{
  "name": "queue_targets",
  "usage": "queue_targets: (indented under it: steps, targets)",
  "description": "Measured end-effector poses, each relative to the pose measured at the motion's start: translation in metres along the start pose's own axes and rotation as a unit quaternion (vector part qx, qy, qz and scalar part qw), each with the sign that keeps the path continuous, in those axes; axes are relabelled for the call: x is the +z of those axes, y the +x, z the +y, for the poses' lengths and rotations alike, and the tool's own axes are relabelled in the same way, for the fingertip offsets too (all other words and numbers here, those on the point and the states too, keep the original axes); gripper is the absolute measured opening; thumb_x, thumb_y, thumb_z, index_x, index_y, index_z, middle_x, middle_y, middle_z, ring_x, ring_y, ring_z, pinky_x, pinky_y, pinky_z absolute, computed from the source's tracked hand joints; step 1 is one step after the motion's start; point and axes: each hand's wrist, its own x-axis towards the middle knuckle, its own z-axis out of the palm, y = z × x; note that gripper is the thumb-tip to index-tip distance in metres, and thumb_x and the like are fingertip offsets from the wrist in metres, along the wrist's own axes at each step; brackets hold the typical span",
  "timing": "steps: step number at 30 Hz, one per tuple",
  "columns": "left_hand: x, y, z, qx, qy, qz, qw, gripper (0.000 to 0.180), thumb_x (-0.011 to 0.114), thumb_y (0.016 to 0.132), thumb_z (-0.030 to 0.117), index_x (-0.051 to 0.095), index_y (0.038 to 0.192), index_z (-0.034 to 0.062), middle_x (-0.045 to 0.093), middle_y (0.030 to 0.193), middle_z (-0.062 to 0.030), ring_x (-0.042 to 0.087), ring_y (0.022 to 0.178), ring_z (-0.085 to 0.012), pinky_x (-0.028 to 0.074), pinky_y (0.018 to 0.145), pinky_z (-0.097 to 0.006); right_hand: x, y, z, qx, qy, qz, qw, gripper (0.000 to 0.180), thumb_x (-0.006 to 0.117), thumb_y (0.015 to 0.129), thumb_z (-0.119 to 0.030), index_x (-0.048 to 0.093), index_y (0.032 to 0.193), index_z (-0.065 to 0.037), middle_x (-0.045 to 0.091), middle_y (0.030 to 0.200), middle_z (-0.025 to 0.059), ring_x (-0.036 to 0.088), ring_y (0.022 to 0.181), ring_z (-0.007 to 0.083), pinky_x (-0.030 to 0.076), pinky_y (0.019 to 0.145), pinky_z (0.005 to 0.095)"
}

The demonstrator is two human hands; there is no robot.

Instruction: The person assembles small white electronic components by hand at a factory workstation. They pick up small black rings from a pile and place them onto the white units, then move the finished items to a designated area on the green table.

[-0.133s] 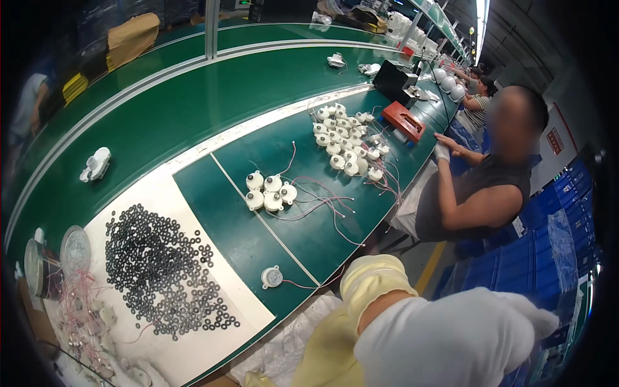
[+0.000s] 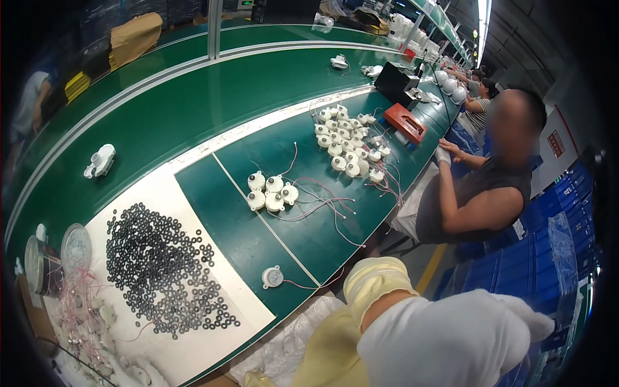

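Note:
My bent right arm fills the lower right, with a yellow sleeve cover (image 2: 332,355), a strip of bare skin and a white sleeve (image 2: 445,342). Its forearm runs down out of the picture, so my right hand is hidden; no part of my left hand shows. Closest to the arm on the green bench is a small round motor (image 2: 273,277) with a reddish wire. Further along sits a cluster of white motors (image 2: 274,194) with trailing wires. To the left, a heap of small black rings (image 2: 151,248) covers part of a white board (image 2: 193,240).
Wired parts (image 2: 84,316) crowd the far left by a clear round container (image 2: 76,248). Beyond the bench, a green conveyor (image 2: 161,100) carries a white fitting (image 2: 100,161). More motors (image 2: 348,142) and a red block (image 2: 405,122) lie near a seated co-worker (image 2: 477,187). Clear plastic wrap (image 2: 287,345) hangs below the bench edge.
The view has shifted very slightly. The white fittings on the conveyor have moved a little to the right; the motors and rings on the bench lie as before.

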Motion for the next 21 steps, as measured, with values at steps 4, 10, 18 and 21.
queue_targets:
  steps: [4, 10, 18, 21]
  targets:
    - [0.003, -0.006, -0.003, -0.031, -0.011, 0.006, 0.999, 0.054, 0.064, 0.083, -0.007, 0.058, 0.137, -0.0069, 0.067, 0.126, -0.0257, 0.066, 0.107, -0.0351, 0.054, 0.092, -0.04, -0.001, 0.005, 0.003, -0.008, 0.012, 0.011, 1.0, 0.05, 0.062, 0.101, -0.034, 0.039, 0.061, -0.016, 0.037, 0.056, -0.0004, 0.034, 0.042, 0.0169, 0.026, 0.041, 0.0336]
    - [0.014, -0.021, -0.037, 0.003, 0.018, 0.024, 1.0, 0.055, 0.073, 0.093, 0.029, 0.059, 0.145, 0.0152, 0.068, 0.123, -0.0203, 0.063, 0.11, -0.0324, 0.044, 0.104, -0.05, -0.002, 0.007, 0.008, 0.013, 0.083, -0.033, 0.996, 0.056, 0.062, 0.102, -0.038, 0.035, 0.057, -0.016, 0.033, 0.051, -0.0018, 0.03, 0.038, 0.0158, 0.025, 0.038, 0.0329]
    - [0.019, -0.028, -0.044, 0.02, 0.0, -0.005, 1.0, 0.063, 0.073, 0.084, -0.003, 0.052, 0.143, -0.0044, 0.062, 0.124, -0.0185, 0.06, 0.107, -0.0334, 0.05, 0.094, -0.04, -0.056, -0.051, -0.003, 0.176, -0.322, 0.048, 0.929, 0.035, 0.068, 0.094, -0.042, 0.07, 0.088, -0.007, 0.062, 0.075, 0.0072, 0.059, 0.062, 0.0267, 0.044, 0.056, 0.0376]
    - [0.017, -0.044, -0.058, -0.066, -0.022, -0.014, 0.997, 0.066, 0.074, 0.081, -0.003, 0.053, 0.143, -0.0037, 0.064, 0.121, -0.0171, 0.06, 0.108, -0.0338, 0.049, 0.096, -0.041, -0.063, -0.063, 0.007, 0.43, -0.75, 0.057, 0.498, 0.051, 0.078, 0.083, -0.043, 0.068, 0.118, -0.006, 0.065, 0.083, 0.0083, 0.061, 0.065, 0.0289, 0.046, 0.061, 0.038]
